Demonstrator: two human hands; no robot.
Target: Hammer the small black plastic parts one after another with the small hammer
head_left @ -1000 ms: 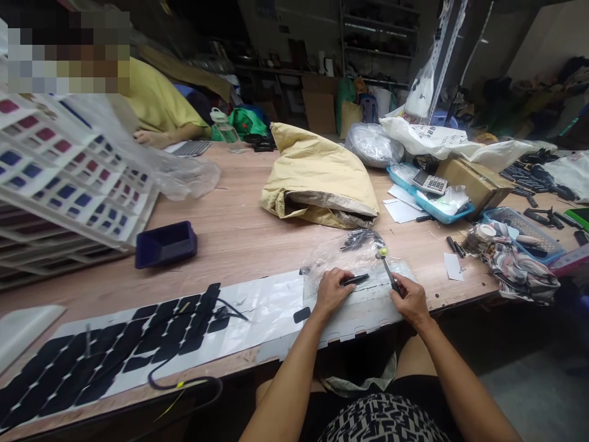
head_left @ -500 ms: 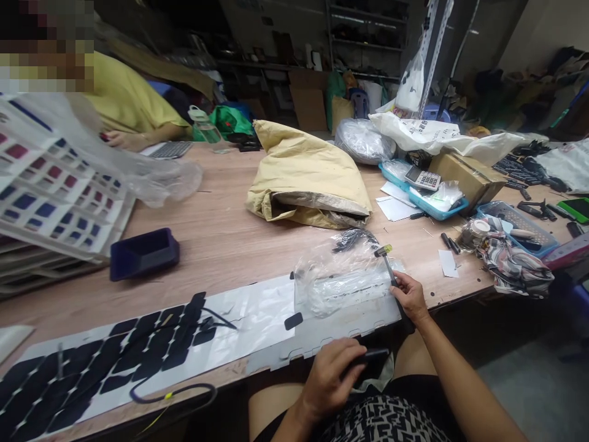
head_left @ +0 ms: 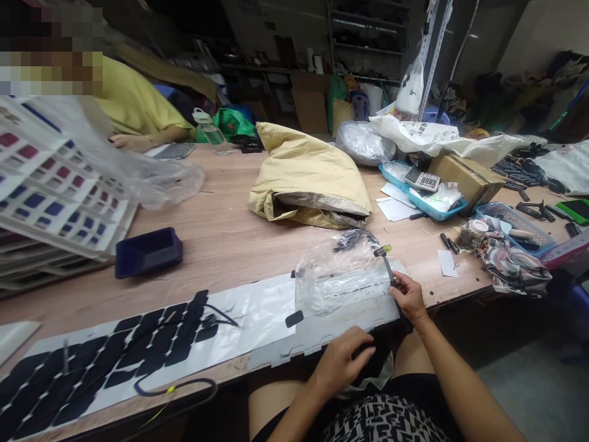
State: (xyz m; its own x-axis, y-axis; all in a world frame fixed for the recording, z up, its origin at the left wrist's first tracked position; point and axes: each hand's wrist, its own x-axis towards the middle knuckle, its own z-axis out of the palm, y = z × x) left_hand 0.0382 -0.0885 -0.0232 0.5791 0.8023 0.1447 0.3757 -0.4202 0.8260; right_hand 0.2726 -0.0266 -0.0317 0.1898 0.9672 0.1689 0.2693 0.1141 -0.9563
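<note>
My right hand (head_left: 411,299) is closed around the handle of a small hammer (head_left: 385,258). The hammer's head, dark with a yellow face, points up and away over a clear plastic bag (head_left: 335,276). Beneath that bag lies a grey board (head_left: 317,328) at the table's front edge. My left hand (head_left: 345,361) hovers low in front of the board, above my lap. Its fingers are bent with the thumb apart, and nothing shows between them. A black rounded piece (head_left: 294,318) rests on the board's left part. Dark pieces inside the bag (head_left: 353,239) show at its far end.
Left of the board runs a white sheet with black panels (head_left: 151,344) and a cable (head_left: 184,383). A dark blue tray (head_left: 148,253), a white rack (head_left: 59,190), a yellow sack (head_left: 308,175), blue baskets (head_left: 435,205) and a cloth (head_left: 513,264) surround it. A co-worker's arm (head_left: 156,138) is at the far left.
My left hand has risen slightly and moved right. The black object that stuck out of it no longer shows. My right hand and the hammer stay nearly still.
</note>
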